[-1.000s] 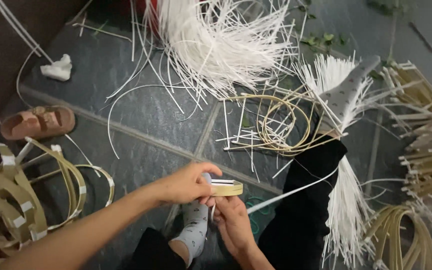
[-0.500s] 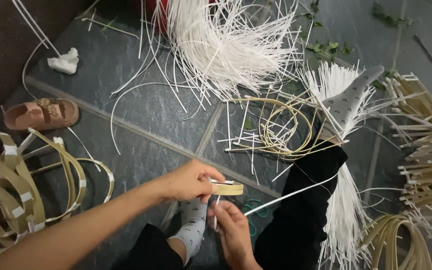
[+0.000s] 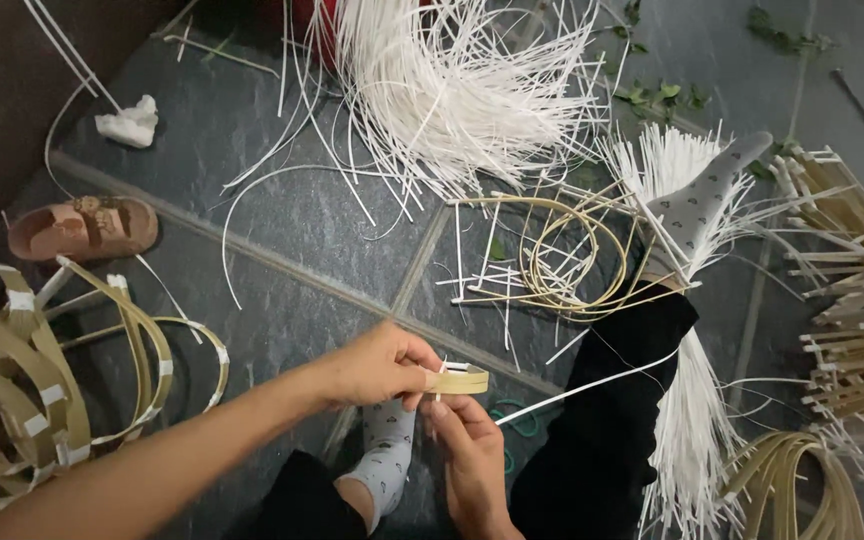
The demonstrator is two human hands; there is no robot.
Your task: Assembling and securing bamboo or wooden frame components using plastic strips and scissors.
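My left hand (image 3: 377,365) pinches the small tan ring (image 3: 460,380) at its 9 o'clock side, while my right hand (image 3: 472,450), fingers closed, grips a white strip (image 3: 592,385) running toward 2 o'clock.

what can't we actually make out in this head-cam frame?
- How the white strip joins the small tan band: head view, covered by the left hand fingers and right hand thumb.
- The big tan hoops: cut off by the left edge.
- Base of the white strand bundle: cut off by the top edge.
- The green item on the floor: mostly behind the right hand, kind unclear.
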